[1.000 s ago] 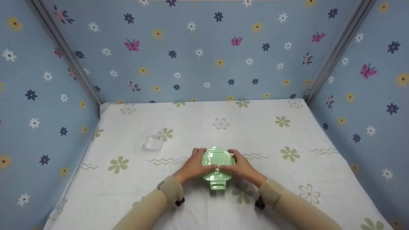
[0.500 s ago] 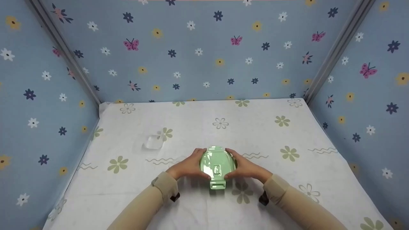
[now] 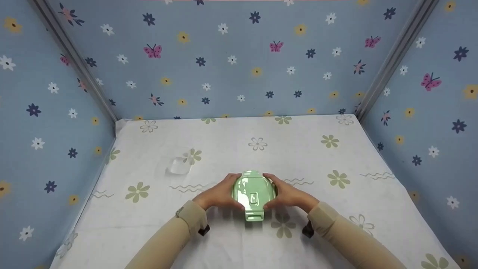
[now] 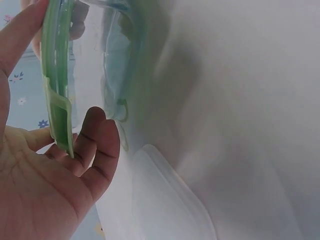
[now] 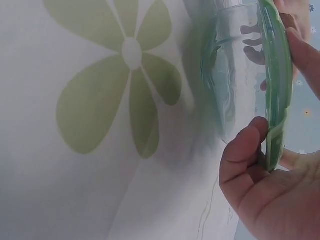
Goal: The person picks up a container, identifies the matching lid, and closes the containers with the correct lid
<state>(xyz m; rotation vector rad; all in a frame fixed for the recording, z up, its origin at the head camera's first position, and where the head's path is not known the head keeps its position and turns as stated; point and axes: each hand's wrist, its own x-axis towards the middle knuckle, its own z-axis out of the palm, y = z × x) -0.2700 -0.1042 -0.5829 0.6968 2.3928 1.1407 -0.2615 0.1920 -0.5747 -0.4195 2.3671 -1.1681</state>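
Note:
A clear glass food container [image 4: 117, 55] with a green lid [image 3: 254, 186] stands on the cloth in front of me. The lid's near clip flap [image 3: 254, 216] sticks outward. My left hand [image 3: 224, 194] holds the lid's left side, thumb at the near left edge, fingers at the far side. On the right, my right hand [image 3: 285, 194] grips the other side in the same way. In both wrist views the fingers curl beside an outstretched side flap [image 4: 60, 117], below the lid's rim. Whether the flaps are hooked to the glass cannot be seen at the far edge.
A translucent, whitish box-like piece [image 3: 180, 166] lies to the left, beyond my left hand. The table wears a white cloth [image 3: 306, 157] with green flower prints. Blue patterned panels [image 3: 239, 56] close in the back and both sides.
My thumbs have moved apart from the middle of the lid's top to its near left and right edges. The container has stayed in place.

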